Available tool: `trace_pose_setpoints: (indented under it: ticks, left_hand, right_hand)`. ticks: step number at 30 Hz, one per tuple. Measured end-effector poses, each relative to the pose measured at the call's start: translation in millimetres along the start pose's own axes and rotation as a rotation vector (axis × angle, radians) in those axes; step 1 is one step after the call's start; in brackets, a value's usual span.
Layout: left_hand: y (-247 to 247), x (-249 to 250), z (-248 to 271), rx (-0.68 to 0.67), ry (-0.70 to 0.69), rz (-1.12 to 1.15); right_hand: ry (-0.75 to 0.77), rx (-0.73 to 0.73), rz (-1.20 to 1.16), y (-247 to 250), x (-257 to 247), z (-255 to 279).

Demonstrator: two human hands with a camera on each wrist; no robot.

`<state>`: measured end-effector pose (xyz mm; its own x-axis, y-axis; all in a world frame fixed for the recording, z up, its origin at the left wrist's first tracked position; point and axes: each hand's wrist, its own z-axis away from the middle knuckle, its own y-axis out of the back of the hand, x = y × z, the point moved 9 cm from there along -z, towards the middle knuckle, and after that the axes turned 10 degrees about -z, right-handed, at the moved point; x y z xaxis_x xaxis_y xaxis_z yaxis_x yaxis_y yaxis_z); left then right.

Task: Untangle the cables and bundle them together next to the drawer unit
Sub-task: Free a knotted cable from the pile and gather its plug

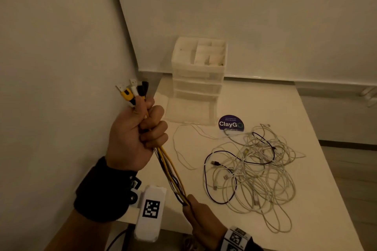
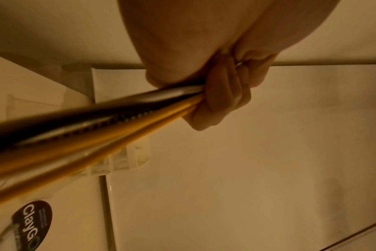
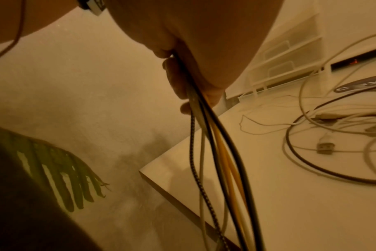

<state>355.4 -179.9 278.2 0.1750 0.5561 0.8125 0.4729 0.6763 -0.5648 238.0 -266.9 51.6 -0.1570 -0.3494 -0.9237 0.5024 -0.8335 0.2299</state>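
Note:
My left hand (image 1: 140, 130) is raised above the table's left corner and grips a bundle of cables (image 1: 170, 171) in yellow, white and black; their plugs (image 1: 132, 89) stick out above the fist. Lower down, my right hand (image 1: 195, 214) holds the same bundle (image 3: 213, 135), whose strands hang past the table edge. The left wrist view shows the bundle (image 2: 97, 125) leaving my curled fingers (image 2: 223, 95). A tangle of white and black cables (image 1: 253, 169) lies on the table at the right. The translucent drawer unit (image 1: 199, 79) stands at the back by the wall.
A round dark ClayGo sticker (image 1: 231, 124) lies on the white table (image 1: 318, 210) in front of the drawer unit. Walls close in at the left and back. The table's front corner (image 3: 143, 171) is near my right hand, with floor below.

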Motion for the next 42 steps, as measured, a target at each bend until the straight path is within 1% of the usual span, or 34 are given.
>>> trace_pose_setpoints:
  ticks: [2,3,5,6,7,8,10,11,12,13,14,15,16,18,19,21,23,26,29,33,37,42]
  left_hand:
    - [-0.9,-5.0,-2.5,-0.001,0.006,0.003]
    - [-1.8,-6.9,-4.3,0.001,0.007,-0.002]
    - [-3.4,-10.5,-7.7,0.015,0.014,-0.023]
    - [-4.0,-11.7,-9.5,0.025,0.016,-0.036]
    - [-4.1,-12.8,-11.1,0.035,0.018,-0.045]
    - [-4.3,-14.2,-12.8,0.043,0.019,-0.051]
    - [-5.3,-16.6,-15.1,0.051,0.018,-0.05]
    - [-5.8,-17.9,-15.8,0.055,0.018,-0.047]
    - [-6.1,-19.6,-16.3,0.059,0.019,-0.043]
    - [-6.5,-21.1,-16.5,0.062,0.021,-0.04]
    - [-6.7,-22.7,-16.8,0.066,0.023,-0.037]
    - [-7.0,-24.3,-16.6,0.071,0.026,-0.034]
    - [-6.8,-26.1,-16.1,0.078,0.03,-0.033]
    - [-5.8,-29.1,-14.7,0.094,0.037,-0.028]
    - [-5.0,-29.8,-13.8,0.101,0.04,-0.025]
    - [-3.2,-29.9,-11.5,0.115,0.041,-0.025]
    - [-0.5,-28.9,-10.1,0.134,0.037,-0.033]
    - [2.8,-28.6,-10.0,0.16,0.037,-0.034]
    - [1.6,-31.0,-13.9,0.162,0.042,-0.028]
    - [-4.1,-36.6,-23.1,0.155,0.056,-0.046]
    - [-6.3,-41.6,-29.0,0.146,0.067,-0.056]
    - [-4.2,-44.3,-30.8,0.145,0.077,-0.044]
  right_hand:
    - [-0.021,-0.035,-0.028,10.3,-1.2,6.7]
    - [-0.026,-0.077,-0.019,16.8,-1.6,10.8]
    - [-0.052,-0.186,0.044,33.6,2.7,18.8]
    - [-0.056,-0.206,0.085,46.1,4.1,19.5]
    - [-0.04,-0.165,0.133,63.9,4.3,16.5]
    - [0.009,-0.063,0.175,86.9,1.1,9.3]
    - [0.111,0.198,0.24,136.3,-4.5,-11.5]
    - [0.125,0.306,0.281,157.2,-3.6,-24.4]
    - [0.103,0.386,0.325,174.4,0.2,-39.3]
    - [0.052,0.435,0.368,188.0,6.5,-56.0]
    - [-0.03,0.436,0.413,196.5,18.0,-72.8]
    - [-0.14,0.392,0.476,199.6,34.0,-88.9]
    - [-0.253,0.317,0.556,198.3,50.0,-100.5]
    - [-0.414,0.17,0.724,191.6,74.8,-109.0]
    - [-0.458,0.131,0.765,188.7,83.5,-107.7]
    - [-0.497,0.107,0.799,186.9,96.6,-103.0]
    - [-0.501,0.1,0.821,186.2,108.0,-100.1]
    - [-0.466,0.103,0.863,183.0,118.2,-97.0]
    - [-0.453,0.092,0.842,177.1,123.3,-91.7]
    - [-0.438,0.081,0.816,180.4,120.5,-92.3]
    - [-0.463,0.064,0.86,182.1,120.1,-93.7]
    - [-0.408,0.037,0.866,179.0,119.0,-97.6]
